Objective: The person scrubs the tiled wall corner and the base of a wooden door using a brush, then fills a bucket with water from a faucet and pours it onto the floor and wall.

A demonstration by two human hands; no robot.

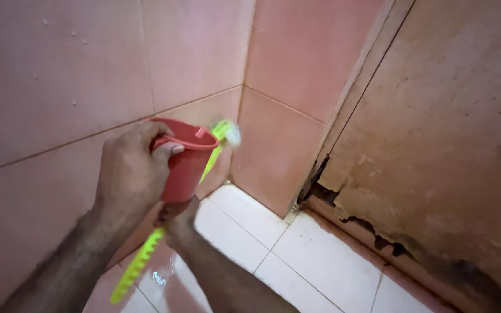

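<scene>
My left hand (129, 174) grips a red plastic cup (185, 168) by its rim and side, holding it up close to the pink tiled wall (59, 75). Just below the cup, my right hand (176, 215) is closed around the long handle of a bright green brush (140, 261). Most of that hand is hidden behind the cup. The brush runs up behind the cup. Its pale bristled head (228, 133) rests against the wall near the corner. The handle's ridged lower end points down toward the floor.
Pink wall tiles meet in a corner (242, 87) straight ahead. White floor tiles (297, 255) look wet and glossy below my arms. At the right stands a worn brown door (453, 145), its bottom edge dark and crumbling.
</scene>
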